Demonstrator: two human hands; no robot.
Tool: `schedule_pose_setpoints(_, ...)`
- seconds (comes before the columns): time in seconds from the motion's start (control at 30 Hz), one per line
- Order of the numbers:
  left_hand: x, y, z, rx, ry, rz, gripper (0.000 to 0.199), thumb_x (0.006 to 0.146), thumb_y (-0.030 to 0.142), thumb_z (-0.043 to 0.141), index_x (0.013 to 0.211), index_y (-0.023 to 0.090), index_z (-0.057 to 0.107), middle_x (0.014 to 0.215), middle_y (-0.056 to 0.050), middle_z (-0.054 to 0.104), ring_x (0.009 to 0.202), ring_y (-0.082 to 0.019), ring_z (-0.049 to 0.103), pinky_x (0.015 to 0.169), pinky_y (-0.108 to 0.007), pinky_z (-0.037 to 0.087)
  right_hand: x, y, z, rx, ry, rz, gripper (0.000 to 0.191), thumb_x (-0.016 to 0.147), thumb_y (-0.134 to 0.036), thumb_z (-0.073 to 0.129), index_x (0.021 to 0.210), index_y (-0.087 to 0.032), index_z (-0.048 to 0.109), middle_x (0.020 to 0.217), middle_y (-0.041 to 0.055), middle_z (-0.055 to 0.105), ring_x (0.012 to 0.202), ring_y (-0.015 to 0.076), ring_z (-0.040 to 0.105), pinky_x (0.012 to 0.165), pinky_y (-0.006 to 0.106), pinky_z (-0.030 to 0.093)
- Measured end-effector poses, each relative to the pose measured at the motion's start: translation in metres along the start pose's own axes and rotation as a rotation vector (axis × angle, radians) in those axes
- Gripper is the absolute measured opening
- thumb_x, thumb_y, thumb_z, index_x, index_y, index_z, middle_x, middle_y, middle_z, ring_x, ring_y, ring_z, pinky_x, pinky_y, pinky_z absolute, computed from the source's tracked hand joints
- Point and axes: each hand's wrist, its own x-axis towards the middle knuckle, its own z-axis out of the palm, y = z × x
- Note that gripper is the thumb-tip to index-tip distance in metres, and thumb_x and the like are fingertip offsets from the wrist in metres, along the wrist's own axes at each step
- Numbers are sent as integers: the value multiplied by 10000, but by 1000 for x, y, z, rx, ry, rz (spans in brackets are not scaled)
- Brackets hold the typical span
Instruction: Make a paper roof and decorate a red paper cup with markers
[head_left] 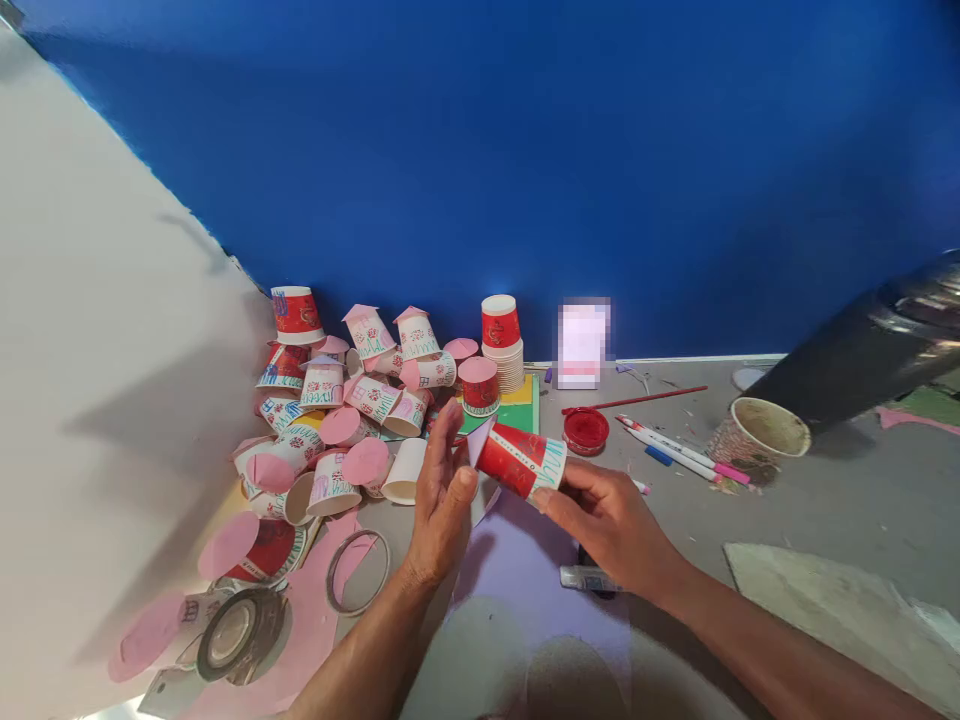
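Note:
A red and white paper cup (519, 458) with green marks near its rim lies tilted sideways in the air. My right hand (616, 522) grips it at the rim end, thumb in front. A pale lilac paper cone (478, 445) caps the other end of the cup. My left hand (442, 510) stands upright beside that cone with its fingers stretched out, the palm side touching or very close to it; the exact contact is hidden. Beneath both hands lies a sheet of lilac paper (517, 580).
Many decorated paper cups (371, 398) with pink tops pile up at left. Tape rolls (358, 572) lie in front. Behind stand stacked cups (501, 340) and a blurred bright screen (583, 345). Rightward are a red paint pot (586, 430), markers (682, 452), a dirty cup (769, 430) and a dark bottle (847, 345).

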Motion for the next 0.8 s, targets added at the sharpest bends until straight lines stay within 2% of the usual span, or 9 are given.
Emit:
schedule_pose_setpoints(0.07,0,5,4,-79,9,-26,652,913,673,591,1436,285,582,1510,-99,566,1475,-338,425,1225,-473,333,-4,-6,5,-156,15,-145,265,929,-266,546,677,-205,486,662,-32,462,611,119,396,566,268,314)
schedule_pose_setpoints(0.13,0,9,8,-131,-11,-100,622,951,688,498,1356,241,650,1426,-119,629,1380,-345,525,1159,-477,413,-9,-8,9,-274,30,-259,231,915,-192,533,691,-205,480,669,-32,475,603,115,412,574,264,322)
schedule_pose_setpoints(0.23,-2,15,12,-214,-35,-263,630,983,689,410,1295,216,686,1343,-132,683,1243,-336,627,1015,-453,525,-14,-5,13,-374,29,-346,133,916,-151,530,797,-202,558,730,-17,534,609,117,448,584,255,346)
schedule_pose_setpoints(0.33,-4,18,13,-278,-5,-366,646,960,712,444,1258,202,705,1270,-138,726,1196,-328,662,952,-415,557,-16,-2,15,-437,22,-383,101,915,-143,534,865,-197,603,768,4,580,621,128,474,588,257,353)
schedule_pose_setpoints(0.57,-6,14,16,-294,17,-405,652,909,738,530,1245,207,706,1253,-129,738,1189,-317,675,904,-378,575,-17,-1,17,-521,19,-401,138,919,-173,528,819,-180,622,736,21,590,599,138,484,571,269,341)
schedule_pose_setpoints(0.8,-8,7,17,-339,-25,-319,560,916,629,628,1263,195,694,1237,-130,742,1184,-295,687,1019,-406,536,-16,-2,16,-557,-9,-404,150,915,-179,515,793,-183,601,729,31,605,595,152,520,566,282,340)
